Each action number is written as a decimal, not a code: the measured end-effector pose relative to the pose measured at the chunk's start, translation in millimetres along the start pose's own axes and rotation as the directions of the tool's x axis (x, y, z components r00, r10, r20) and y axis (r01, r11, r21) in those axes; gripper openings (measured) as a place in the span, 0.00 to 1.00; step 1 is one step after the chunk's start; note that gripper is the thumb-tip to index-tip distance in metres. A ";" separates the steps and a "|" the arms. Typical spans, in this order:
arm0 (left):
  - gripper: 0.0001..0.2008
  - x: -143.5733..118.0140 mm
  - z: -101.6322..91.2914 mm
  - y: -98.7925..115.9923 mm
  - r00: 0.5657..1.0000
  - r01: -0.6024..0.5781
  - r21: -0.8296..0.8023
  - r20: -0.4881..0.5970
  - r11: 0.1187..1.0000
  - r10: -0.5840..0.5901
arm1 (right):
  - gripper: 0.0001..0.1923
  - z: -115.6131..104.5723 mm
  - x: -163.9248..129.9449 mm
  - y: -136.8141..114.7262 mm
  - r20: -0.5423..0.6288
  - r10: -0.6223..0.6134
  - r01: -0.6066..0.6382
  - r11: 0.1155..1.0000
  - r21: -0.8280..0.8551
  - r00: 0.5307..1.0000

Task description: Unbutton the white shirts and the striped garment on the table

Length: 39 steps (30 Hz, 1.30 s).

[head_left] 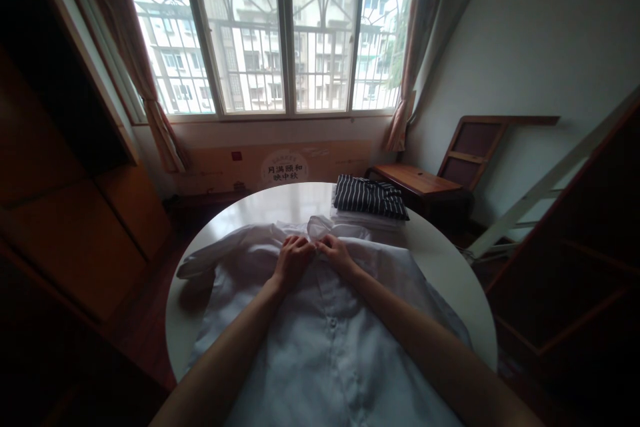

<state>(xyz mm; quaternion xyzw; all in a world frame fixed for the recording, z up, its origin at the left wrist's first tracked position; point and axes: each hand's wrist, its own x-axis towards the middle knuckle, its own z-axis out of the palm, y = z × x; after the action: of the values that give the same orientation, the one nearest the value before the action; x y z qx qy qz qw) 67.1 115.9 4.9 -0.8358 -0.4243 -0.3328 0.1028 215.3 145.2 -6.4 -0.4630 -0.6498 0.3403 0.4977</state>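
Both hands, left (293,259) and right (336,252), pinch the placket just below the collar of a white shirt (325,340) spread flat on a round white table (450,267); a striped folded garment (369,195) lies at the far edge, before the window (270,33).

A folded striped garment (370,197) lies on the round white table (450,260), beyond the grip and to its right. Farther right stands a low wooden bench (415,180). Straight ahead, a barred window (270,33) with curtains (145,73) spans the wall above a printed cardboard box (280,165).
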 end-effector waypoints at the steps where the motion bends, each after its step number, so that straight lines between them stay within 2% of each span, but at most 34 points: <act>1: 0.06 0.0 0.4 0.0 1.000 0.003 -0.002 -0.006 1.000 -0.003 | 0.12 0.3 0.5 0.3 0.000 0.010 -0.010 1.000 0.024 1.000; 8: 0.05 -1.0 2.1 -0.6 0.999 0.037 -0.068 -0.021 0.997 -0.039 | 0.12 1.0 -1.7 1.6 -0.025 0.047 -0.044 0.993 0.106 0.999; 16: 0.04 -1.0 8.0 -8.7 0.991 0.133 -0.253 0.016 0.958 -0.134 | 0.11 1.6 -5.3 -1.7 -0.023 0.017 -0.016 1.000 0.024 1.000; 27: 0.03 -1.0 7.5 -6.5 0.991 0.126 -0.212 -0.016 0.969 -0.133 | 0.12 3.3 -3.5 -1.1 -0.033 0.048 -0.044 0.995 0.093 0.998; 31: 0.02 0.5 5.5 -7.1 0.973 0.192 -0.215 -0.083 0.958 -0.214 | 0.12 0.9 -4.6 -1.3 -0.195 0.050 -0.034 0.996 0.085 0.980; 35: 0.03 0.7 3.4 -6.1 0.931 0.294 -0.176 -0.172 0.940 -0.323 | 0.11 -8.5 -6.1 -7.1 -0.409 0.011 -0.025 0.999 -0.029 0.913; 39: 0.05 -0.2 -0.3 0.6 0.921 0.313 -0.087 -0.214 0.946 -0.325 | 0.12 -17.6 -6.4 -13.3 -0.537 0.012 -0.059 0.996 -0.070 0.843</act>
<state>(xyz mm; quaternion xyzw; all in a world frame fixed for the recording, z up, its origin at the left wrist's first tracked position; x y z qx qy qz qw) 67.3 115.3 5.1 -0.7148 -0.5315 -0.4485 0.0733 229.2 134.2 8.3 -0.5719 -0.4899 0.1789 0.6331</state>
